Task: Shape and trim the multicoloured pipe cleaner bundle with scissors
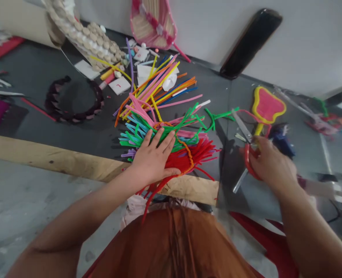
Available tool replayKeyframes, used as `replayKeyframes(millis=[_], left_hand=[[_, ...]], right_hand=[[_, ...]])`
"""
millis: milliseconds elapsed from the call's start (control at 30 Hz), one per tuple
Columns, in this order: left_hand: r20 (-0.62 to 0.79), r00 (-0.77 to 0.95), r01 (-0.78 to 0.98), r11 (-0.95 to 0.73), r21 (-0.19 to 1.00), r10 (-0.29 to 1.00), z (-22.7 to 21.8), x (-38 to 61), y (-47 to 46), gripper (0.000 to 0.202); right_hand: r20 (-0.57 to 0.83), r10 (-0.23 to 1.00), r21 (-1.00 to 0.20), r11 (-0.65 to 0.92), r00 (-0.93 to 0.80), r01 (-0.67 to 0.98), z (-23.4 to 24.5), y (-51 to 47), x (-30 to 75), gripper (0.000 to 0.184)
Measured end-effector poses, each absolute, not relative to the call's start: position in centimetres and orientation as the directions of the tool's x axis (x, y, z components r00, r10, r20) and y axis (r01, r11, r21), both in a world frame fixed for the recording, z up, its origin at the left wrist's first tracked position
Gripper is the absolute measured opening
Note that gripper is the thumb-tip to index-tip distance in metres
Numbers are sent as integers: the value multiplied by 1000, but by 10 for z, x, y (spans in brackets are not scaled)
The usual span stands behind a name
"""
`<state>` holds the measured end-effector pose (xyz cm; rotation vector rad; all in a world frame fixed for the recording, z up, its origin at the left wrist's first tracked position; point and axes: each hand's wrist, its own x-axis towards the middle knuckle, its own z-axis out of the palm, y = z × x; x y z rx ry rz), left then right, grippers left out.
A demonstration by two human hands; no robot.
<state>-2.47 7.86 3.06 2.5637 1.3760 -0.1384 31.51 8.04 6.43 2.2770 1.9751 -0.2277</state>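
Observation:
My left hand (pixel 153 156) lies flat, fingers spread, on a heap of pipe cleaners (pixel 165 112) in red, green, pink, yellow, orange and blue, spread over a dark mat (pixel 80 133). An orange pipe cleaner (pixel 188 154) curls beside my fingers. My right hand (pixel 271 164) is closed round the red handles of a pair of scissors (pixel 243 131), whose blades point up and left over the grey surface. A second metal blade (pixel 240 180) pokes out below that hand.
A dark ring of folded pieces (pixel 72 101) lies left of the heap. A wooden edge (pixel 60 162) borders the mat. A pink and yellow paddle shape (pixel 266 106), a black oblong object (pixel 250 42), a pink fan shape (pixel 153 21) and paper scraps sit further back.

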Motion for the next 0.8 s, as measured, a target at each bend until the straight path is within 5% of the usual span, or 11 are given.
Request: replayKeyframes(millis=[100, 333, 400, 467, 567, 800], left_hand=[[-197, 561, 828, -545, 134, 804, 30, -25, 78, 94], [-227, 572, 816, -576, 55, 789, 32, -25, 79, 92], [-217, 585, 805, -592, 38, 782, 32, -25, 79, 91], [-199, 596, 796, -604, 27, 777, 31, -25, 78, 92], [-193, 602, 791, -612, 8, 775, 30, -25, 77, 93], [-143, 638, 766, -642, 27, 756, 31, -26, 75, 88]], right_hand=[[-217, 956, 126, -172, 196, 977, 50, 87, 313, 58], [-235, 972, 290, 73, -3, 954, 60, 87, 309, 52], [-83, 984, 228, 170, -155, 959, 72, 83, 292, 40], [82, 928, 16, 364, -364, 931, 79, 81, 260, 32], [-53, 816, -232, 551, -576, 802, 73, 88, 204, 30], [-230, 883, -172, 378, -410, 910, 45, 118, 156, 32]])
